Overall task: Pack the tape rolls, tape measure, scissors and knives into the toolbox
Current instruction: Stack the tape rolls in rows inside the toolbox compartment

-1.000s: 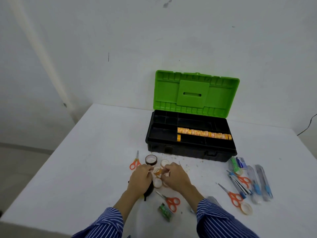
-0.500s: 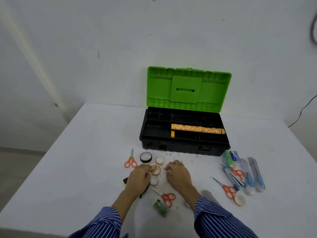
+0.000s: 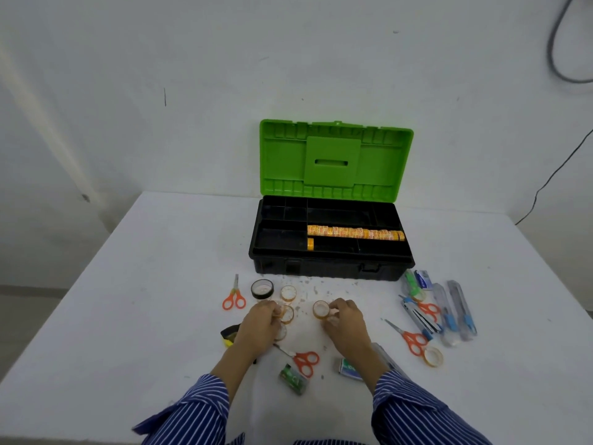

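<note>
One white bench [image 3: 134,284] meets bare white walls. Four orange-handled scissors lie around the open toolbox [image 3: 330,261], which holds a row of orange tape rolls [image 3: 354,232]. The left hand [image 3: 260,322] pinches a clear tape roll [image 3: 286,313]; the right hand [image 3: 345,322] pinches another roll [image 3: 321,309]. Two clear utility knives [image 3: 462,311] lie at the right.

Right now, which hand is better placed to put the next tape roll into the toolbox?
Probably the right hand. It already pinches a clear tape roll, and the half-filled tape row of the toolbox lies straight ahead of it. The left hand is bunched over other rolls, its grip unclear.
</note>
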